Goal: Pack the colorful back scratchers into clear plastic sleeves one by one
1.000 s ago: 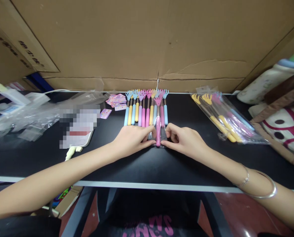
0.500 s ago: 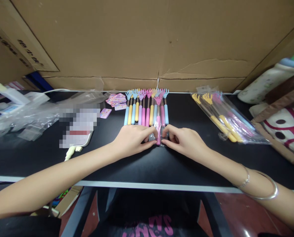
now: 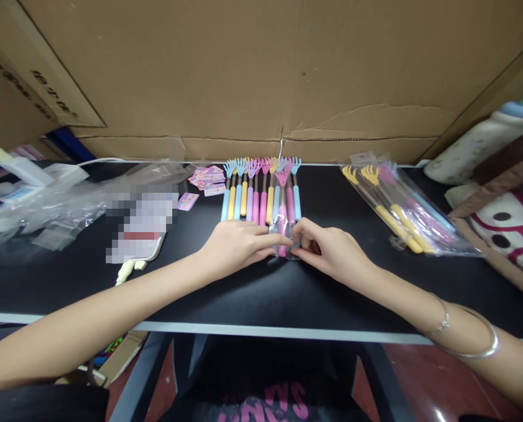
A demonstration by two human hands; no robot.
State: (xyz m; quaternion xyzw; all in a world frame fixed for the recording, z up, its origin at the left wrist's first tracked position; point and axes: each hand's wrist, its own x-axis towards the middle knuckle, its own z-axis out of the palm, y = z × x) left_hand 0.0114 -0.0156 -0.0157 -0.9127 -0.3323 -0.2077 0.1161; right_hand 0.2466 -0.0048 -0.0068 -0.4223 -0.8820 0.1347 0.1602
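A row of several pastel back scratchers with hand-shaped heads lies on the black table. In front of the row, a pink back scratcher sits inside a clear plastic sleeve. My left hand pinches the near end of that sleeve from the left. My right hand pinches the same end from the right, fingers curled. The fingertips of both hands meet over the sleeve's open end.
A pile of bagged back scratchers lies at the right. Small pink cards and loose clear bags lie at the left. A cardboard wall stands behind the table, and a fabric bag sits at the far right.
Both hands have closed in on the sleeve's near end, and the fingertips now meet over it. The sleeved scratcher has slid slightly away from me.
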